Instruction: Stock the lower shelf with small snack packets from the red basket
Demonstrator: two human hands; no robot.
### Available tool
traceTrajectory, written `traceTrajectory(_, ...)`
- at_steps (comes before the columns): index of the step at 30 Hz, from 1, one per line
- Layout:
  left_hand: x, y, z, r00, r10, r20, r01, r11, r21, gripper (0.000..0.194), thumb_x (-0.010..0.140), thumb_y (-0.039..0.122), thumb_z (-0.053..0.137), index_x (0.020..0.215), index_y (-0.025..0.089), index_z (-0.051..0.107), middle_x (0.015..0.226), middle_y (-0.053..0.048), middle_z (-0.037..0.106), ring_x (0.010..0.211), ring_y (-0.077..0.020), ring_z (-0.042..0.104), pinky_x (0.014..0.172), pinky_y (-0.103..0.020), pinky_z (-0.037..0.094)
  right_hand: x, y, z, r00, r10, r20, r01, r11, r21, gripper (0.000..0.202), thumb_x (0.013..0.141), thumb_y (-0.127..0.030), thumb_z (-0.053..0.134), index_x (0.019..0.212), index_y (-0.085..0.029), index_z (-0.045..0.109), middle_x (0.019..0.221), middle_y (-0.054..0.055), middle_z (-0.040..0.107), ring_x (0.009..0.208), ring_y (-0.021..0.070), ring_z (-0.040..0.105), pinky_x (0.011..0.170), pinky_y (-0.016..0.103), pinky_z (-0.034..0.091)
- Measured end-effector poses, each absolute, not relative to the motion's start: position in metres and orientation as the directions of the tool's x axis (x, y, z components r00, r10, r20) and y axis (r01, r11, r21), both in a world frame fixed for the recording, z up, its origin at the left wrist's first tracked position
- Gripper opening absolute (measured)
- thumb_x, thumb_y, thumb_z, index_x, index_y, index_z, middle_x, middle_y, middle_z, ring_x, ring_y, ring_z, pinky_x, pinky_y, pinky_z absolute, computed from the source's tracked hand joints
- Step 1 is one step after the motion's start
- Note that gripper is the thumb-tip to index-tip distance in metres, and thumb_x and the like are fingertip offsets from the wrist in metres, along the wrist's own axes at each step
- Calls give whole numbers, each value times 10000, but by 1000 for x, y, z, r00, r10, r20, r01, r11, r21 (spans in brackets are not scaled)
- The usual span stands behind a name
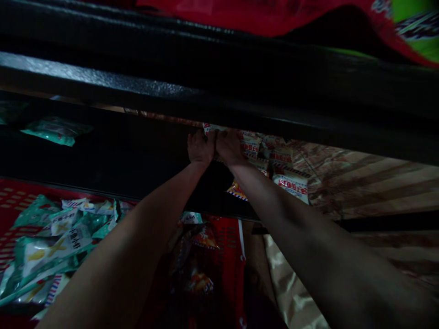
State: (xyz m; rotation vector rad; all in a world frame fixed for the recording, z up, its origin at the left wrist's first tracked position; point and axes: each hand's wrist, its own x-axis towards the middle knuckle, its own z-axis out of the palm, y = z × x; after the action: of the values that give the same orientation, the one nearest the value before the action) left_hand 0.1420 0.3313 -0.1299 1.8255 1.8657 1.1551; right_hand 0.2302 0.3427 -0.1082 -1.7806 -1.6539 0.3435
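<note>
Both arms reach under a dark shelf beam onto the lower shelf. My left hand [201,147] is closed at a white and red snack packet [210,128], its fingertips partly hidden. Right beside it, my right hand [228,145] is closed around the same spot, knuckles up. More white packets with red print [250,145] lie just right of my right hand, and another white packet [292,183] lies nearer, beyond my right forearm. An orange packet [239,189] shows under that forearm. The light is dim, so finger detail is poor.
A black shelf beam [206,98] crosses close above the hands, with red packaging [240,16] over it. A red basket [229,256] below holds green-white packets [65,237] and orange-brown packets [200,278]. A green packet [56,129] lies on the black shelf [113,151] at left.
</note>
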Motion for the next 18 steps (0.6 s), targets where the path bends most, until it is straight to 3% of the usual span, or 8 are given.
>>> traceTrajectory(4,135,294,-120,-203,892,403,693,-160,703,323,893,182,352,1091,132,603,1197,-155,604,1204,-225,496,1104,-415,245,215,303,-90,117,950,290,828,68,-557,296,907,-180,323,1096,-98,536,1192,184,538,1250,306,416,1055,520,288)
traceTrajectory(6,131,265,-115,-305,873,382,605,-132,785,340,887,170,329,1079,121,606,1170,-142,622,1178,-209,514,1101,-399,272,206,269,-84,17,954,300,834,152,-530,301,878,-150,341,1077,-107,564,1204,183,538,1276,310,393,1078,512,278)
traceTrajectory(9,122,215,-112,-414,851,322,477,-99,874,346,827,184,418,1114,106,595,1188,-137,613,1242,-226,457,1071,-382,333,197,213,-80,11,963,268,742,172,-648,383,853,-155,360,1208,-144,503,1289,130,517,1276,243,422,1101,443,303)
traceTrajectory(11,111,183,-111,-458,843,281,437,-61,897,347,772,135,435,1065,124,621,1166,-125,627,1230,-232,471,1059,-390,350,193,177,-76,24,989,148,703,88,-706,471,840,-164,373,1307,-135,425,1365,129,469,1299,227,408,1115,433,290)
traceTrajectory(14,86,140,-105,-437,879,191,455,32,890,351,728,93,434,1000,151,648,1128,-119,648,1160,-237,533,1017,-402,387,189,128,-59,23,993,-117,710,-99,-697,504,816,-182,439,1315,-110,443,1376,154,469,1295,243,424,1106,416,306)
traceTrajectory(18,51,76,-83,-189,972,-142,598,228,768,288,774,136,428,907,171,681,971,-127,697,950,-240,645,848,-365,474,181,62,-18,-130,943,-308,708,-129,-695,360,817,-167,456,1144,-179,605,1208,104,620,1136,229,573,1007,390,415)
